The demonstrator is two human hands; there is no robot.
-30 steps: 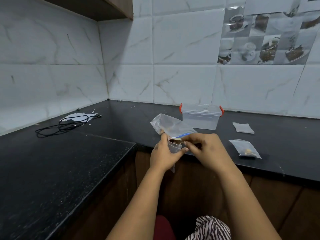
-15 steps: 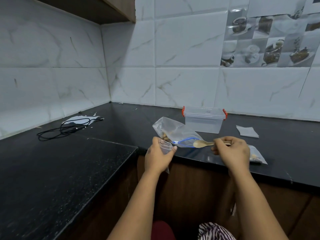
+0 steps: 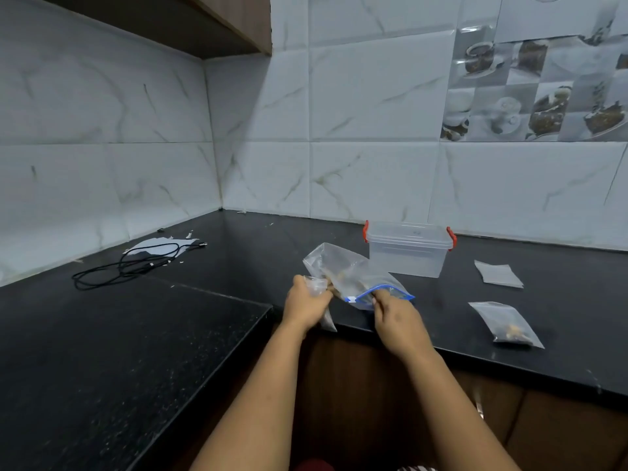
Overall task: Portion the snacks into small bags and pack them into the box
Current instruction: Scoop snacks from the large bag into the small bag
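Note:
My left hand [image 3: 305, 304] grips a small clear bag [image 3: 314, 285] by its top, just over the counter's front edge. Beside it lies a large clear zip bag [image 3: 343, 266] with a blue seal, snacks showing inside. My right hand [image 3: 396, 317] is at that bag's mouth, fingers curled on a wooden spoon that reaches into the bag and is mostly hidden. A clear plastic box [image 3: 407, 254] with red clips and its lid on stands behind the large bag. To the right, a small bag with snacks [image 3: 506, 324] lies flat on the counter.
An empty small bag [image 3: 498, 274] lies right of the box. A black cable [image 3: 127, 265] and a white sheet [image 3: 154, 247] sit on the left wing of the black L-shaped counter [image 3: 142, 351]. Tiled walls close the back and left.
My right hand has brought the spoon from the air on the right into the large bag's mouth. My left hand still holds the small bag, slightly higher and nearer the large bag.

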